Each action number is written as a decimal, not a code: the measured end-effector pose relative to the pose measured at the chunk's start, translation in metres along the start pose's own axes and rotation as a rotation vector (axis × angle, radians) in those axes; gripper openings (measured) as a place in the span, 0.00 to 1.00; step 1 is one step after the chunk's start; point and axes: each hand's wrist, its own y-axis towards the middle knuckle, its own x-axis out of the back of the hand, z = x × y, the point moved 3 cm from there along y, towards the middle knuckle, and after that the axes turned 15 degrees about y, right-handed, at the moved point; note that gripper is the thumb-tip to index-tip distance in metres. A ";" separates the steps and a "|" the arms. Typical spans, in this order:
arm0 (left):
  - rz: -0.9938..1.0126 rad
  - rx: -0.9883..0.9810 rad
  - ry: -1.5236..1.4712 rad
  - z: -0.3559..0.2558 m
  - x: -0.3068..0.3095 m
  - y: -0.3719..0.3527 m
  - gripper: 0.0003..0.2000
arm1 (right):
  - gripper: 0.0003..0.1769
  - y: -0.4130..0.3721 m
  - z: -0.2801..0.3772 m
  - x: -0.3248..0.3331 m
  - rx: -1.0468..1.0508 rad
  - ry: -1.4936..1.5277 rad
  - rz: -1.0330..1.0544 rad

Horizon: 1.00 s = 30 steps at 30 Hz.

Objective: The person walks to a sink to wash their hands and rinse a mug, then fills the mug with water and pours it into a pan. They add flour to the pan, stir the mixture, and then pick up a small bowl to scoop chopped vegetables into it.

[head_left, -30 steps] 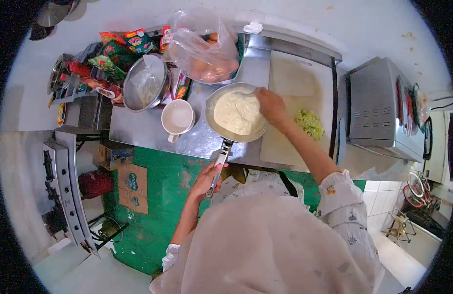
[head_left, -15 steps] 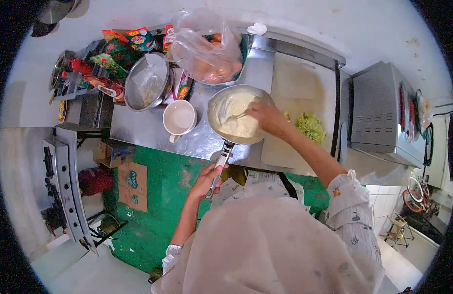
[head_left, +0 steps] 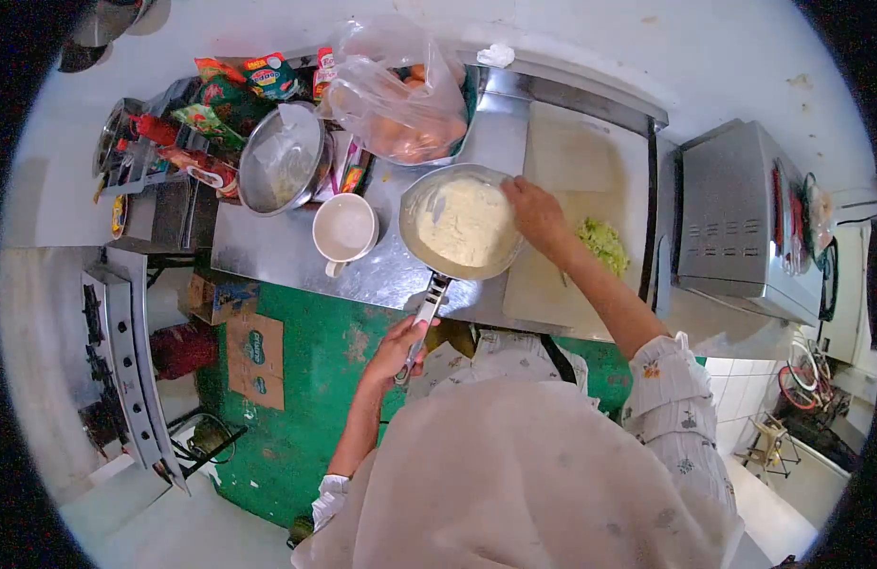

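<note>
A metal saucepan (head_left: 413,248) sits on the steel counter, with a pale, thick, creamy mixture (head_left: 465,224) spread inside it. My left hand (head_left: 398,349) is wrapped round its long handle, which points back toward my body. At the pan's right rim is my right hand (head_left: 541,216), fingers bent together; what they hold is hidden by the hand. Chopped green leaves (head_left: 604,245) lie on the white cutting board (head_left: 576,171), just beyond my right wrist. A white mug (head_left: 345,228) stands close to the pan's left side.
A clear plastic bag of eggs (head_left: 415,123) rests behind the pan. To the left are a metal bowl (head_left: 285,159), sauce bottles (head_left: 187,161) and food packets (head_left: 272,76). A grey oven-like appliance (head_left: 728,213) stands at right, a gas stove (head_left: 125,351) at lower left.
My right hand has moved from over the mixture out to the pan's right rim. The metal utensil seen in the mixture no longer shows there. My left hand stays on the handle.
</note>
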 end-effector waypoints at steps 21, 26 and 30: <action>0.001 -0.029 0.008 -0.001 0.002 -0.001 0.17 | 0.15 -0.027 -0.001 0.010 -0.052 -0.040 0.140; 0.013 -0.001 -0.039 0.003 0.002 0.002 0.18 | 0.15 -0.012 0.006 0.013 -0.158 -0.014 -0.005; 0.028 -0.038 -0.034 -0.003 0.001 -0.001 0.18 | 0.14 -0.015 0.006 -0.013 -0.044 -0.002 0.107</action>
